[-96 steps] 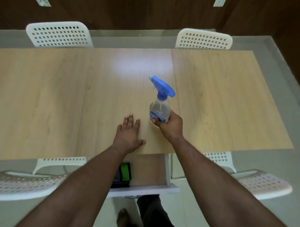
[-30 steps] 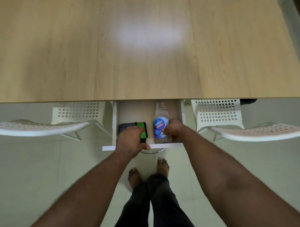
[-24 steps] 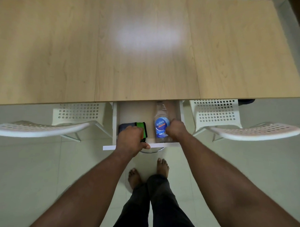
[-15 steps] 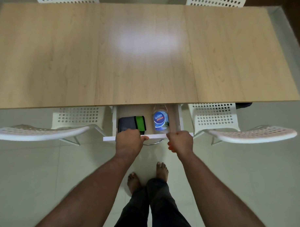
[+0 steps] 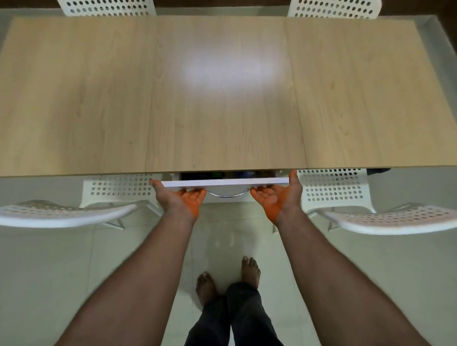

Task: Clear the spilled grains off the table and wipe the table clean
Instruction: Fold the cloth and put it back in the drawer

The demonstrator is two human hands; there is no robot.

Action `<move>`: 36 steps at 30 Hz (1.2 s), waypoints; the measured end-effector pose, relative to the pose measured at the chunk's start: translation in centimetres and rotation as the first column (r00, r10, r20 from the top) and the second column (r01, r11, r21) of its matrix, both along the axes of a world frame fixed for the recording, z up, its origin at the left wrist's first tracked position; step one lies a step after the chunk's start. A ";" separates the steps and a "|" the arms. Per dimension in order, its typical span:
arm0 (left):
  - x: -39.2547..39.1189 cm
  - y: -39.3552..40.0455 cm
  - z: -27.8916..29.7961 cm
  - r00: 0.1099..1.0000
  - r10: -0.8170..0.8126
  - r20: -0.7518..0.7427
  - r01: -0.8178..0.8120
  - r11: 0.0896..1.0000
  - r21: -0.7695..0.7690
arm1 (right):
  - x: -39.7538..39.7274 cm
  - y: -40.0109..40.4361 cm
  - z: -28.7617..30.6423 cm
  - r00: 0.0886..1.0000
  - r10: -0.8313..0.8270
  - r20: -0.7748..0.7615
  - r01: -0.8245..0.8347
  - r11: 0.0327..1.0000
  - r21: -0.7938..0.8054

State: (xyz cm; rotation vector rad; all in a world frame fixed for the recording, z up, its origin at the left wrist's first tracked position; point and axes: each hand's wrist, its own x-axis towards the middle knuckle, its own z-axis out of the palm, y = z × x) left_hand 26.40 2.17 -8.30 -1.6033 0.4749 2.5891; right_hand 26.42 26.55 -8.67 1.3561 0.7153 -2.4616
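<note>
Now the drawer (image 5: 223, 182) is nearly shut: only a thin dark slot shows under the table (image 5: 95, 95) edge at lower centre, where half a second ago it stood well out with the bottle and the green-and-black cloth in plain sight. Both are inside now and I can't make them out in that slot.

Left hand (image 5: 178, 198) and right hand (image 5: 275, 196) are both palm-up against the white drawer front, fingers straight and held together, thumbs out at the two ends, pushing rather than gripping. A moment back they were curled over the front lip.

Tabletop, filling the upper frame, shows no grains and nothing standing on it, just a glare patch near centre. My read: clearing and wiping are done, the kit is stowed, and only the last bit of the drawer push is left.
</note>
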 end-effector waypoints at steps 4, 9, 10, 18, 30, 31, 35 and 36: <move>-2.4 -0.9 -0.4 0.994 0.063 -0.084 -0.058 0.996 0.066 | -2.6 -0.5 0.3 0.998 -0.048 -0.037 0.046 0.998 -0.052; -3.3 -0.2 0.5 0.989 0.077 -0.129 -0.069 0.996 0.062 | -4.0 -0.7 0.2 0.995 -0.049 -0.085 0.045 0.997 -0.056; -2.9 -0.1 0.5 0.988 0.064 -0.139 -0.056 0.997 0.059 | -3.7 -0.7 0.0 0.995 -0.036 -0.091 0.032 0.999 -0.044; -1.2 0.1 -3.7 0.947 -0.319 -0.036 0.302 0.924 -0.237 | -1.5 -1.3 -3.9 0.994 0.093 -0.055 -0.086 0.990 0.116; 1.5 1.6 -15.8 0.312 -0.684 0.659 0.281 -0.596 -0.752 | -1.1 -5.5 -16.4 -0.009 0.755 0.655 -0.227 -0.640 0.734; 1.4 1.6 -16.2 0.309 -0.672 0.674 0.247 -0.627 -0.739 | -1.4 -5.7 -17.0 -0.066 0.711 0.700 -0.182 -0.699 0.692; 0.8 1.7 -16.2 0.381 -0.642 0.666 0.073 -0.697 -0.713 | -1.5 -6.2 -18.3 -0.047 0.642 0.765 -0.093 -0.765 0.637; 0.6 1.8 -16.2 0.405 -0.641 0.652 0.026 -0.705 -0.709 | -1.5 -6.3 -18.2 -0.026 0.645 0.764 -0.093 -0.762 0.641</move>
